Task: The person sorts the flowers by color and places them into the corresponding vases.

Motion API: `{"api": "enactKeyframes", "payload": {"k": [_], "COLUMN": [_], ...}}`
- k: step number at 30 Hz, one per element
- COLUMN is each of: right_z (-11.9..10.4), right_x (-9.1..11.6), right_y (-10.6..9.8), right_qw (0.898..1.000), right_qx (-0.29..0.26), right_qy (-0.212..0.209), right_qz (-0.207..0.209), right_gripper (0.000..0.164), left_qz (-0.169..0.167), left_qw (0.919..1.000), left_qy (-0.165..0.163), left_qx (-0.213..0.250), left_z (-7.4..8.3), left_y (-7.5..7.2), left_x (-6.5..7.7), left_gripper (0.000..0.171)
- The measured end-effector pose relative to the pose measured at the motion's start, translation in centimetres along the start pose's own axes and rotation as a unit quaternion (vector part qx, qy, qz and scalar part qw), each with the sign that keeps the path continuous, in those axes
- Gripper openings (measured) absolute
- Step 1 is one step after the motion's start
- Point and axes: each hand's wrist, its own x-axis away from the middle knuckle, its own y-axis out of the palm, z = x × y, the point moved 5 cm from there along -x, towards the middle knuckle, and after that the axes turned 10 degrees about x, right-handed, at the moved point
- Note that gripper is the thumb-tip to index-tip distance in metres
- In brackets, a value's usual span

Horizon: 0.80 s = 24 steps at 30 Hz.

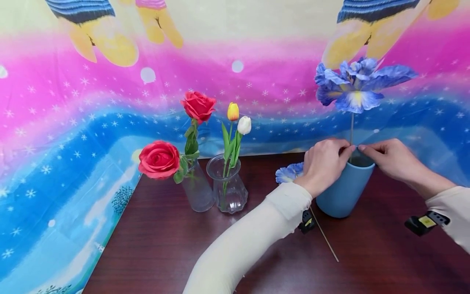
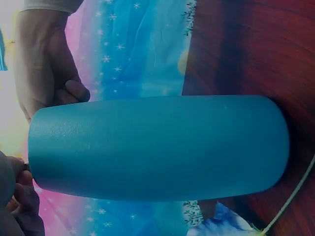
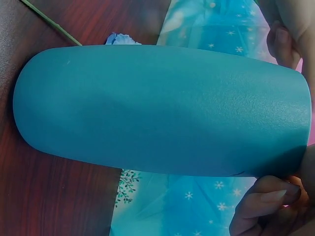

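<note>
A large blue artificial iris [image 1: 356,90] stands upright over a blue vase [image 1: 339,192], its thin stem [image 1: 351,128] running down to the mouth. My left hand [image 1: 323,165] pinches that stem between thumb and fingers at the rim. On the vase's right side, my right hand [image 1: 400,159] grips the rim, thumb at the mouth and fingers curled outside, as the right wrist view shows near its fingers [image 3: 266,196]. The stem's lower end is hidden inside the vase. A second blue flower [image 1: 289,173] lies on the table, partly behind my left wrist.
Left of the vase stand a frosted bottle [image 1: 198,192] with two red roses [image 1: 159,160] and a clear glass vase [image 1: 231,198] with a yellow and a white tulip [image 1: 244,125]. A printed cloth [image 1: 84,163] hangs behind the dark wooden table [image 1: 158,253].
</note>
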Motion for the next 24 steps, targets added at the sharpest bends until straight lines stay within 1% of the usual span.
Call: {"api": "enactKeyframes", "payload": {"k": [5,9,13,17,20,22,24], "right_z": [0.02,0.02,-0.06,-0.06,-0.01,0.05,0.06], "right_x": [0.04,0.01,-0.03,-0.03,-0.03,-0.06,-0.08], "right_y": [-0.09,-0.07,-0.09,-0.14,-0.15,-0.14,-0.12], "right_qw": [1.0,1.0,1.0,1.0,1.0,1.0,1.0], "right_qx": [0.008,0.009,0.008,0.004,0.001,0.0,-0.002], "right_qy": [-0.008,-0.008,-0.01,-0.012,-0.01,-0.008,-0.007], "right_qz": [0.008,0.008,0.013,0.016,0.014,0.013,0.012], "right_gripper": [0.048,0.047,0.047,0.045,0.044,0.044,0.044], "left_qz": [-0.022,-0.031,-0.038,-0.054,-0.065,-0.064,-0.061], "left_qw": [0.9994,0.9989,0.9983,0.9965,0.9949,0.9943,0.9943], "left_qy": [-0.014,-0.018,-0.002,0.014,0.019,0.023,0.021], "left_qx": [-0.021,-0.03,-0.043,-0.063,-0.076,-0.082,-0.085], "left_z": [0.2,0.23,0.4,0.62,0.75,0.81,0.8], "left_y": [0.38,0.48,0.38,0.32,0.32,0.28,0.23], "left_x": [-0.07,-0.11,-0.11,-0.11,-0.15,-0.18,-0.22], "left_gripper": [0.026,0.026,0.026,0.027,0.029,0.028,0.028]}}
